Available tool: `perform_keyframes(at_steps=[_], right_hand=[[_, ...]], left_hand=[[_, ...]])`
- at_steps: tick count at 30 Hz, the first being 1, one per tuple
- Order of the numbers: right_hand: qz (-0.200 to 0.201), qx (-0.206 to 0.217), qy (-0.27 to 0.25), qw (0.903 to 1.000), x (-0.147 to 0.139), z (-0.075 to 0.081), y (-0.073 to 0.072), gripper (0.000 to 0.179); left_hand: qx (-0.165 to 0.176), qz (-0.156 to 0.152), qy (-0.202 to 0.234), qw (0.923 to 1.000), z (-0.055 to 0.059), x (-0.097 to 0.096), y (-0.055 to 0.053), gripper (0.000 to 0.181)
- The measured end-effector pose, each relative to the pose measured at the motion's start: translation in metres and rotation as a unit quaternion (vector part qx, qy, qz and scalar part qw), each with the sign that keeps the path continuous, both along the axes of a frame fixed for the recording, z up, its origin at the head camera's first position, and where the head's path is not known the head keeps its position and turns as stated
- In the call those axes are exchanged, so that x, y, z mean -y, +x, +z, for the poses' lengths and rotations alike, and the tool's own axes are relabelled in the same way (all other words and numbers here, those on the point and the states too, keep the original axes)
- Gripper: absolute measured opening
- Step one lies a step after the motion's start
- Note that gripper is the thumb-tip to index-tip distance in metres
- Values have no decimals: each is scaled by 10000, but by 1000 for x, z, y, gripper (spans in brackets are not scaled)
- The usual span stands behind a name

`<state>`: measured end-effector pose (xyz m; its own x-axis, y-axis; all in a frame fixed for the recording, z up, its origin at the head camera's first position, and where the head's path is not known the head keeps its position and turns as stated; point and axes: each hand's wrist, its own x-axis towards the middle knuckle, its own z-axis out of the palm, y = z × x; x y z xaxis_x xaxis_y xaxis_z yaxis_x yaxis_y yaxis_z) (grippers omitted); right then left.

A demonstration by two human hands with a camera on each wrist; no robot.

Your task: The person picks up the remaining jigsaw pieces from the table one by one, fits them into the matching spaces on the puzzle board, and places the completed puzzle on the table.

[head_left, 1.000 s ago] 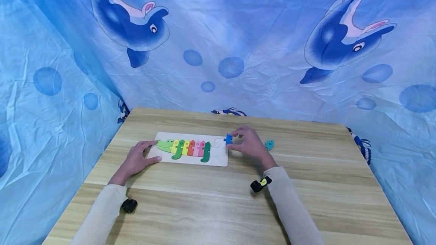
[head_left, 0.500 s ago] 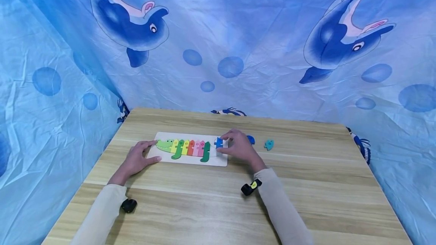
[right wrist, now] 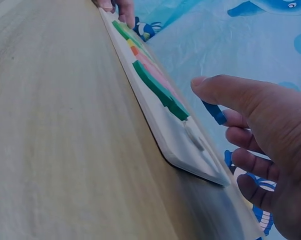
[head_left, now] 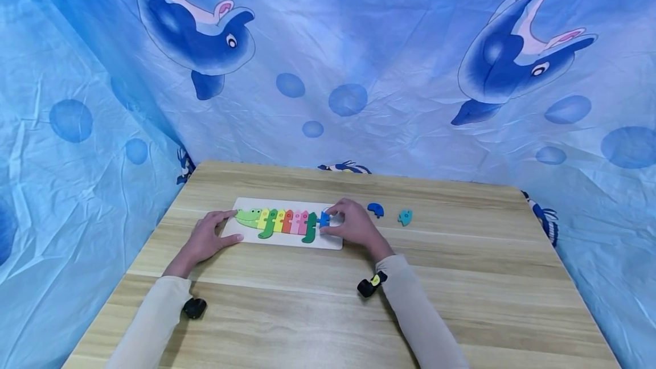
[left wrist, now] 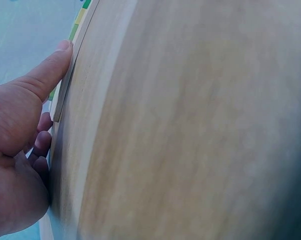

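A crocodile puzzle board [head_left: 277,241] lies on the table with its green head at the left and several yellow, green, red and pink pieces set in it. My left hand [head_left: 206,238] holds the board's left end, thumb on the near corner and fingers at the far side by the head. Between thumb and fingers my right hand [head_left: 356,225] pinches a blue puzzle piece [head_left: 324,220] beside the dark green leg piece [head_left: 310,229]. In the right wrist view the blue piece [right wrist: 215,112] is held above the board's bare right part.
To the right of the board a dark blue rounded piece [head_left: 376,209] and a teal tail-like piece [head_left: 405,217] lie on the wooden table [head_left: 287,312]. A blue dolphin-print cloth [head_left: 410,130] hangs behind and along the sides.
My right hand has carried the blue piece leftward over the board, up to the dark green leg. The dark blue rounded piece has come out from behind that hand. My left hand stays put.
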<state>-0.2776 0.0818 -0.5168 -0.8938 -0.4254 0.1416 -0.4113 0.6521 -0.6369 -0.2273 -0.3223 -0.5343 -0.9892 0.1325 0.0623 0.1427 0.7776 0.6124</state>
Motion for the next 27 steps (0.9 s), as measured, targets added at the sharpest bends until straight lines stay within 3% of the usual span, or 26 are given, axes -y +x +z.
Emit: perform_keyframes(at_steps=[27], right_hand=[[266, 58, -27, 9996, 6, -12, -2, 47]], left_hand=[[50, 26, 7, 10000, -1, 2, -1, 80]])
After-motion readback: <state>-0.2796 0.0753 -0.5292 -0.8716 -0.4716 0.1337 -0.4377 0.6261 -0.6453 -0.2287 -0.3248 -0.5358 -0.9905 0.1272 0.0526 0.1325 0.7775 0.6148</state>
